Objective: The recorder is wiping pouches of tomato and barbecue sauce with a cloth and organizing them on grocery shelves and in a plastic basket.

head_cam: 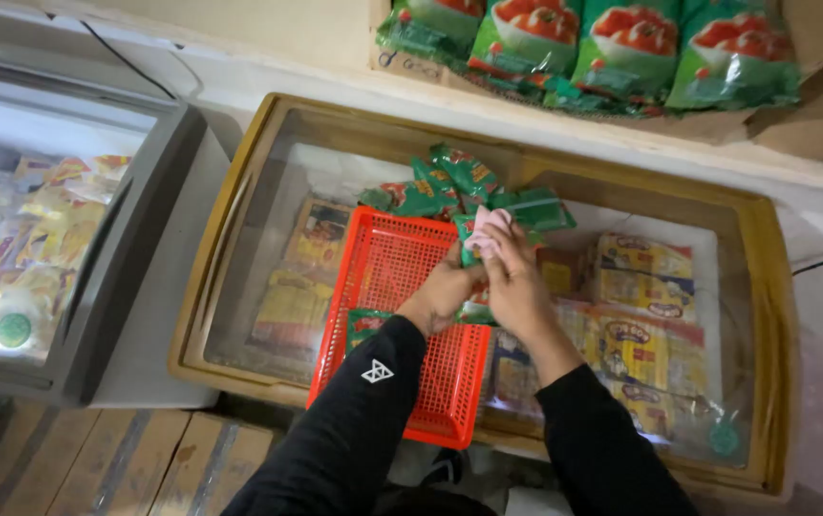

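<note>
A red plastic basket (387,277) lies on the glass lid of a chest freezer (268,239). My left hand (442,294) and my right hand (516,282) meet over the basket's right edge, both gripping a green snack packet (469,244). A pink cloth or paper (488,227) sits at my right fingertips. Several more green packets (459,186) are piled on the lid just behind the basket. One green packet (365,325) lies inside the basket, partly hidden by my left sleeve.
A second, grey-framed freezer (96,277) with yellow packs stands at the left. A cardboard box (812,105) of larger green bags (621,48) sits on the ledge behind. Yellow packs show under the glass lid. A wooden pallet (115,459) covers the floor.
</note>
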